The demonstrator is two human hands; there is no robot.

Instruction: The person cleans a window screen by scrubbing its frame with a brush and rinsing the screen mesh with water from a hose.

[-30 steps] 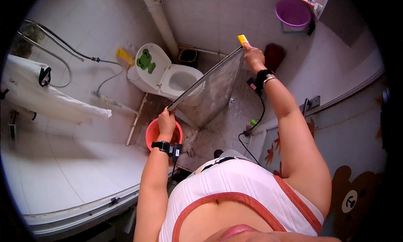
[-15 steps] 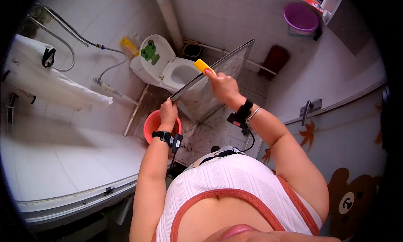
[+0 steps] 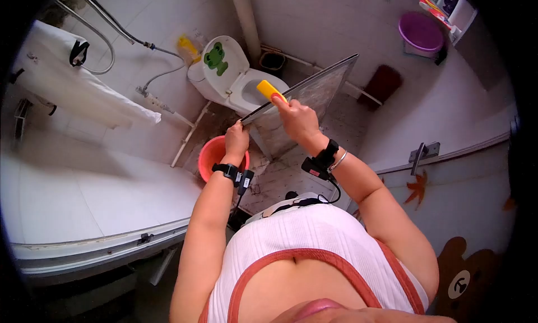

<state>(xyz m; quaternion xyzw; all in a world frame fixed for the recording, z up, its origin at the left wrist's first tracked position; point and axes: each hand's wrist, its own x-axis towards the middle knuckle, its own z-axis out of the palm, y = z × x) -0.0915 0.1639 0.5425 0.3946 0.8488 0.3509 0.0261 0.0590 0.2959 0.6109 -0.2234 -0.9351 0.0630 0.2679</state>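
Observation:
A thin, flat grey panel with a dark edge (image 3: 328,93) stands tilted between my hands, its surface streaked and whitish. At its near left corner, my left hand (image 3: 237,141) is closed on the edge. My right hand (image 3: 301,122) is wrapped round a yellow tool (image 3: 269,90) with a red part by the thumb, held just over the panel's upper edge. The rest of that tool is hidden by my hand, and I cannot tell whether it touches the panel. Under my left forearm is a pink bucket (image 3: 207,159) on the floor.
Behind the panel is a white toilet (image 3: 252,93) with its lid up, and a dark bin (image 3: 273,61) beside it. A purple basin (image 3: 420,31) is at the right wall above a dark red object (image 3: 381,84). A door handle (image 3: 417,157) juts out on the right; hoses hang at left.
The view has shifted, so the room appears farther right. My right hand and the yellow tool have moved along the panel's edge toward my left hand, which still grips the corner.

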